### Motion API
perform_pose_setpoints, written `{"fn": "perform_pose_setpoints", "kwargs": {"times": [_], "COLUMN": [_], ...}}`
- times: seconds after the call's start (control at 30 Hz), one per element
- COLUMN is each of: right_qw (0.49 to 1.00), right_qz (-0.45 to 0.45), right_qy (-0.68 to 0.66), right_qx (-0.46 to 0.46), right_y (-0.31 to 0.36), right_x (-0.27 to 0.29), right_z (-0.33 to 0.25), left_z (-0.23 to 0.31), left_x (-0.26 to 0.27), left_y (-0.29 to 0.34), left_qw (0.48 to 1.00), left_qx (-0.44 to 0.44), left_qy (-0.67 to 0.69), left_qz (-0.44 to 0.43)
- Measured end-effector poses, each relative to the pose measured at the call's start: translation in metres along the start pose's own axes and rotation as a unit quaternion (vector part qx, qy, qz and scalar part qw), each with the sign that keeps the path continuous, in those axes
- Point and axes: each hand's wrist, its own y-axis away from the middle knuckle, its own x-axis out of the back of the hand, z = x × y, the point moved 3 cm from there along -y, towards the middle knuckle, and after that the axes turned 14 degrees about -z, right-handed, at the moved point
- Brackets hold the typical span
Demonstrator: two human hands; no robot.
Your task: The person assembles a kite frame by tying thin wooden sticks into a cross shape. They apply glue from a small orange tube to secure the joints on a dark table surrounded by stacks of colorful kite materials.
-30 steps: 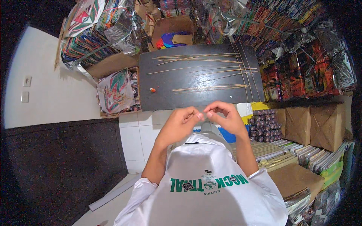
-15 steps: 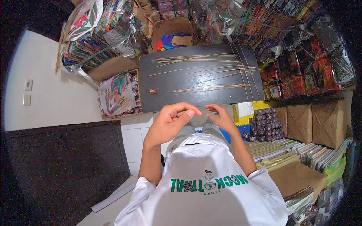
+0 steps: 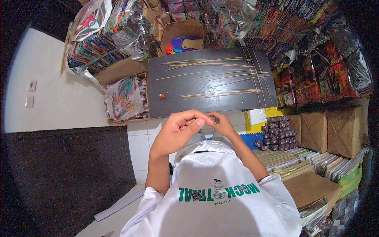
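Note:
My left hand (image 3: 179,130) is closed in front of my body, its fingers curled and the thumb pressed along the index finger. My right hand (image 3: 222,125) meets it, fingers bent inward, with their tips partly hidden behind the left fingertips. Whatever they pinch, if anything, is too small to make out. Just beyond my hands is a dark table (image 3: 197,106). Several thin bamboo sticks (image 3: 221,93) lie across it, mostly lengthwise, with a couple crossing them at the right end. A small orange-and-white spool (image 3: 161,96) rests near the table's left edge.
Left of the table, an open cardboard box (image 3: 147,94) holds a patterned sheet (image 3: 124,98) with sticks on it. Bundled colourful stacks (image 3: 98,47) rise behind. To the right are small dark boxes (image 3: 279,132) in a pile, brown wrapped packages (image 3: 344,132) and stacked sheets (image 3: 282,160).
My right hand has moved left and closed in until its fingers meet the left fingertips. The left hand stays nearly still. The view has shifted slightly.

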Motion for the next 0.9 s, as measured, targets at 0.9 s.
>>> {"fn": "perform_pose_setpoints", "kwargs": {"times": [0.9], "right_qw": [1.000], "right_qz": [0.006], "right_qy": [-0.004], "right_qx": [-0.022], "right_y": [0.006], "right_x": [0.008], "right_z": [-0.008], "left_z": [0.005], "left_x": [0.005], "left_y": [0.007], "left_qw": [1.000], "left_qx": [0.011], "left_qy": [-0.010], "left_qz": [0.023]}}
